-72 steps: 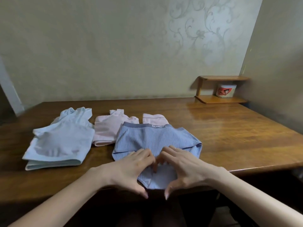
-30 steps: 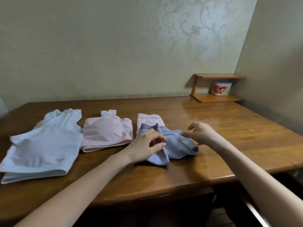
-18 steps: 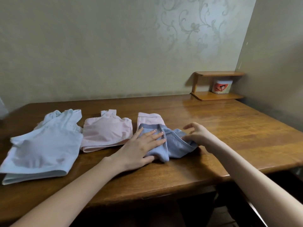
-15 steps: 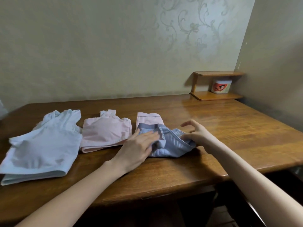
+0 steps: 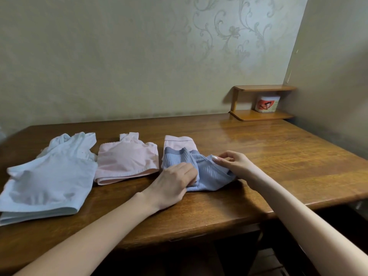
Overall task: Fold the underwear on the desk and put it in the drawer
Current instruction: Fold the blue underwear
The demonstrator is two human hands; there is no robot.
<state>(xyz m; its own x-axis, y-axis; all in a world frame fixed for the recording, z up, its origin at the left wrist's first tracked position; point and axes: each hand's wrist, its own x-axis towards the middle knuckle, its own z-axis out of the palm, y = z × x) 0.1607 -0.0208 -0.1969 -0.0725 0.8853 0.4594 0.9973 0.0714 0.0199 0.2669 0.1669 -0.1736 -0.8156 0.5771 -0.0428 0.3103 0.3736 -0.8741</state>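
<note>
Blue ribbed underwear (image 5: 211,174) lies partly folded on the wooden desk (image 5: 278,162), near its front edge. My left hand (image 5: 173,184) rests on its left half, fingers curled into the fold. My right hand (image 5: 233,162) pinches the upper right edge of the fabric between thumb and fingers. A folded pink piece (image 5: 178,141) peeks out behind the blue underwear. No drawer is in view.
A pink top (image 5: 127,162) and a pale blue top (image 5: 49,176) lie folded to the left on the desk. A small wooden shelf (image 5: 262,115) holding a white jar (image 5: 267,103) stands in the far right corner against the wall.
The blue underwear went from lying flat to folded in from the left. My left hand slid down onto the fold and curled; my right hand took a pinch on the right edge.
</note>
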